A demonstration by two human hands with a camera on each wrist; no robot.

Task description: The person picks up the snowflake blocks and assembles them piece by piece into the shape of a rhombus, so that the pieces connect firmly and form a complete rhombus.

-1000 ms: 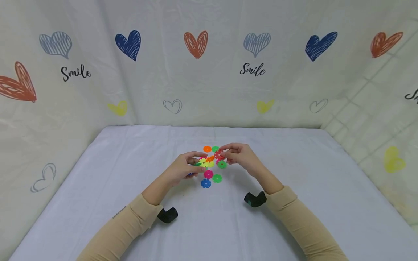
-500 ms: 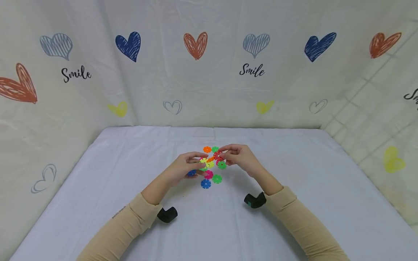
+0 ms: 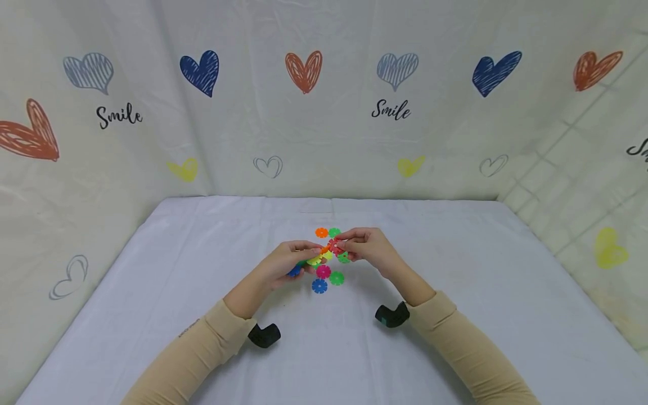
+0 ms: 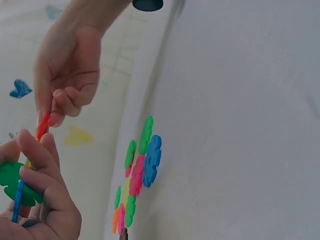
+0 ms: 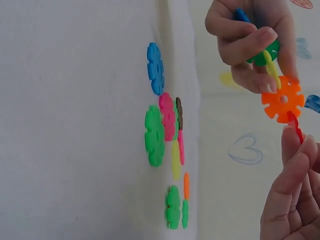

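Observation:
In the head view my left hand (image 3: 283, 265) and right hand (image 3: 373, 251) are close together above the table. Between my left fingers is a chain of flower-shaped plastic discs joined at their slots: blue (image 4: 18, 202), green (image 4: 14, 181), yellow (image 5: 272, 71) and orange (image 5: 283, 100). The right wrist view shows my left fingertips at the orange disc's upper edge. My right thumb and fingers pinch a red disc (image 3: 334, 246), whose edge meets a slot at the lower rim of the orange one. Part of the chain is hidden behind my left fingers.
Under the hands, several loose discs lie on the white-covered table (image 3: 324, 349), among them a blue disc (image 3: 319, 286), a pink disc (image 3: 323, 271), a green disc (image 3: 336, 278) and an orange disc (image 3: 321, 232). A heart-printed curtain (image 3: 334, 129) stands behind. Each wrist carries a black mount (image 3: 392, 315).
My right hand has moved slightly left and down with the red disc. My left hand has shifted its grip on the chain, thumb now nearer the orange disc, and the chain has tilted.

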